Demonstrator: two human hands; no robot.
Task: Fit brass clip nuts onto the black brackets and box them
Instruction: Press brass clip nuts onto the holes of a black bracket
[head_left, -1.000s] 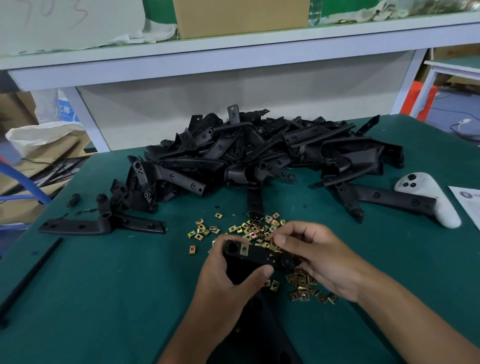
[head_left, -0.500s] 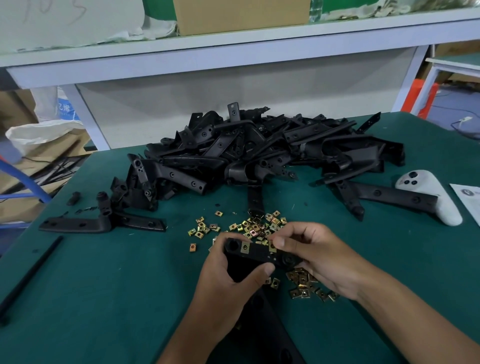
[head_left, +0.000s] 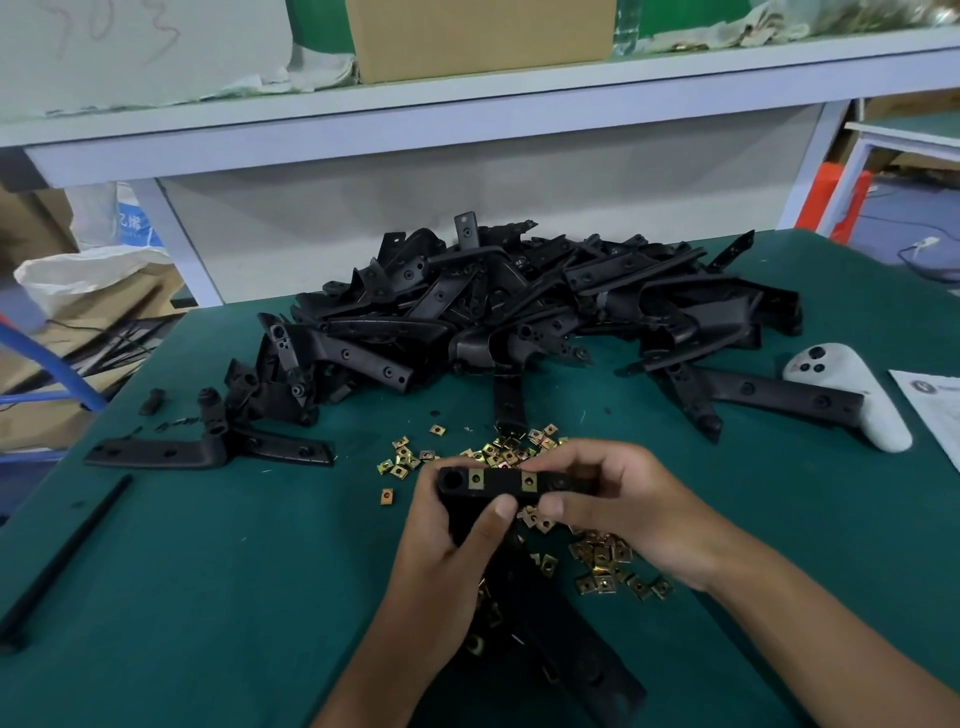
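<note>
Head view: both hands grip a bracket (head_left: 498, 480) bearing two clip nuts (head_left: 476, 478).

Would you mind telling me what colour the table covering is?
Dark teal green; the table covering shows plainly in the head view, the only one.

Two bare forearms, no sleeves

Left hand (head_left: 441, 540) and right hand (head_left: 631, 512) gloveless; apparently no rings or watch, though the view blurs.
</note>
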